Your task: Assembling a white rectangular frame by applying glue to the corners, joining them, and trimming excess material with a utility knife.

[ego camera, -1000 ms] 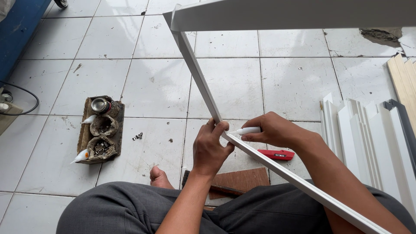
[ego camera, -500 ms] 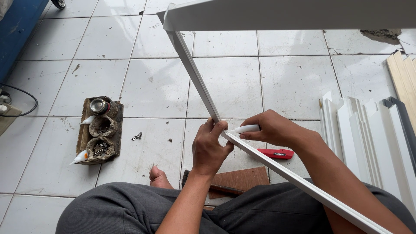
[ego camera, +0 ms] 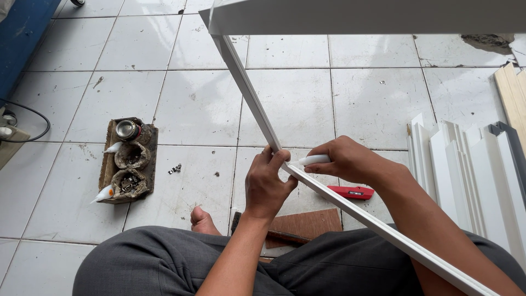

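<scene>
Person is sitting cross-legged on a white tiled floor (ego camera: 192,104), grey trousers and a bare foot (ego camera: 204,221) showing at the bottom of the view.

A long white L-section strip of a frame (ego camera: 257,104) is running diagonally from the upper middle down past the right knee, meeting a broad white crosspiece (ego camera: 372,15) at the top; the corner joint is sitting high and away from the body, so the strip is being propped across the lap, probably to keep the worked spot close.

Left hand (ego camera: 267,183) is wrapping the strip about midway, fingers curled over the upper edge and thumb behind, clenched on it. Judging by the grip, it is steadying the strip against twist.

Right hand (ego camera: 350,161) is pinching a small white tube (ego camera: 315,160), nozzle end pointing left at the strip, tip just beside the left fingers. Whether the tip is touching the strip, cannot tell.

A red utility knife (ego camera: 350,192) is lying on the tile under the strip, near the right wrist, within easy reach. A brown wooden board (ego camera: 307,225) is lying flat in front of the legs.

To the left, well apart, a grimy brown wooden block (ego camera: 127,161) is carrying a metal can, crusted cups and two white tube nozzles. Right edge: a stack of white profile offcuts (ego camera: 466,164) lying side by side.
</scene>
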